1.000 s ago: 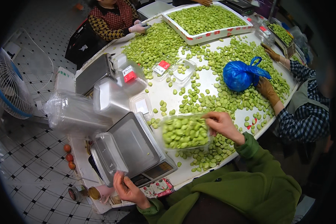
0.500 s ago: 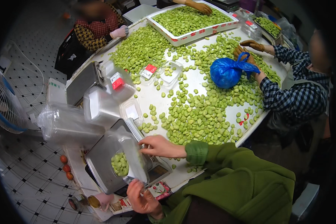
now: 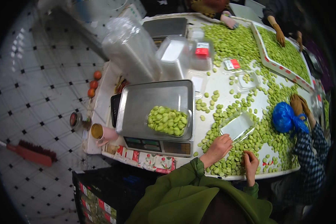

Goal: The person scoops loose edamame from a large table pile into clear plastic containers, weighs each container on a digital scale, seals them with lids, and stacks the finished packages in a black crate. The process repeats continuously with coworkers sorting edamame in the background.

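My left hand (image 3: 217,149) is closed at the near corner of a clear plastic tray (image 3: 238,126), its fingertips on the rim. The tray lies on loose green broad beans (image 3: 227,164) and has no beans in it. Just to the right, my right hand (image 3: 251,164) hangs low over the beans with curled fingers; whether a bean is between them is hidden. To my left, a second clear tray (image 3: 168,120) heaped with shelled broad beans sits on the steel platform of a digital scale (image 3: 134,108).
Stacked clear trays (image 3: 171,56) and a wrapped stack (image 3: 132,50) stand behind the scale. A pink mug (image 3: 107,133) is at the table's left edge. A co-worker's gloved hands (image 3: 298,104) are by a blue bag (image 3: 283,117); a white box (image 3: 268,61) holds more beans.
My hands have left the scale, where they handled a clear plastic piece, and are now over the beans at the empty tray. The view has turned; the filled tray stays on the scale.
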Demonstrator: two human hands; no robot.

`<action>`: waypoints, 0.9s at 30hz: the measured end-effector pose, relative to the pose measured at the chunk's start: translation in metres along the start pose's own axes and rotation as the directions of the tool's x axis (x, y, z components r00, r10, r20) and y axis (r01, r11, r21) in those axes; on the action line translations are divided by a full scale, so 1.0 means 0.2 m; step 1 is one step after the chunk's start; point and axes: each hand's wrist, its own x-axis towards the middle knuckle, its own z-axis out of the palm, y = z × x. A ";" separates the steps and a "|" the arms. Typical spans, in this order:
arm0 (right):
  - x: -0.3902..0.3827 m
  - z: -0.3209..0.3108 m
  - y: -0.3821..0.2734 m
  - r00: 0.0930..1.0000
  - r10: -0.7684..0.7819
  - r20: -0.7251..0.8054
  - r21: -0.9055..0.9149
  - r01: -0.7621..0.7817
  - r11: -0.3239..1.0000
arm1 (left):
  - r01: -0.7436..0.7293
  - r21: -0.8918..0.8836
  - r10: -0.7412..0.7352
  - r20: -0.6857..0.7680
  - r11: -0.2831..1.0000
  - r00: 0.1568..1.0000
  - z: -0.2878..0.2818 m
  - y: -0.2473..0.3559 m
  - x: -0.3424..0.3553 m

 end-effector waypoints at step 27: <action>1.03 1.16 -0.60 0.546 -0.569 0.615 -0.434 0.837 0.335 | 0.585 0.120 -0.454 -0.513 0.802 0.728 -0.49 0.04 -0.85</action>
